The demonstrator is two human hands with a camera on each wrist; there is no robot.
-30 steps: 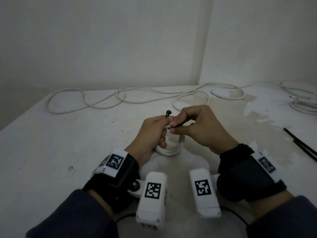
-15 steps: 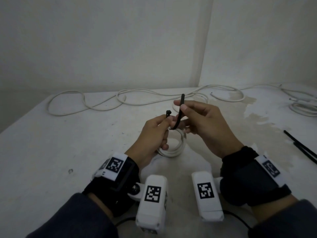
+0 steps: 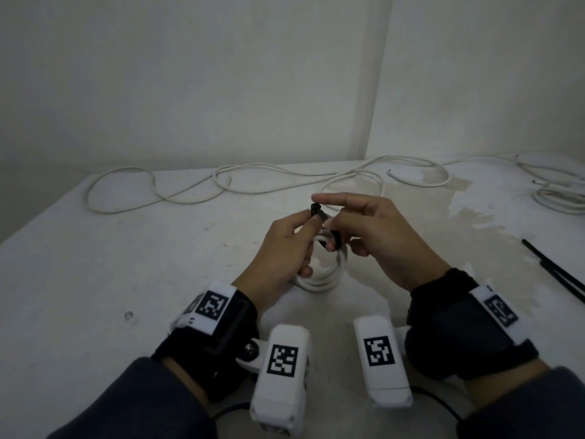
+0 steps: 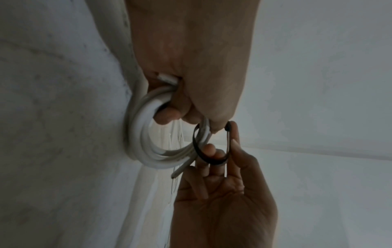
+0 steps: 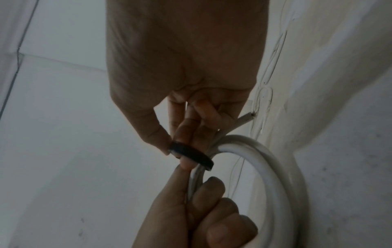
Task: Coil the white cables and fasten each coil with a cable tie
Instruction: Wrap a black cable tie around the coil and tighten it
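A small coil of white cable [image 3: 329, 275] stands on the white table [image 3: 126, 248] between my hands. My left hand [image 3: 305, 226] grips the coil's top strands and pinches the head of a black cable tie [image 3: 334, 242] against them. The tie loops round the strands. My right hand [image 3: 345, 217] pinches the tie's strap between thumb and middle finger, with the index finger straight out. In the left wrist view the tie [image 4: 203, 151] forms an open loop around the coil [image 4: 144, 142]. The right wrist view shows the strap [image 5: 191, 154] beside the coil [image 5: 275, 167].
Loose white cables [image 3: 221, 185] trail along the back of the table by the wall. Another white cable bundle [image 3: 557, 198] lies at the far right. Spare black cable ties [image 3: 557, 274] lie near the right edge. The table's left edge falls off at the left.
My right hand has bent the tie's strap from upright down round the coil's strands into a loop toward the head. My left hand keeps its hold on the coil.
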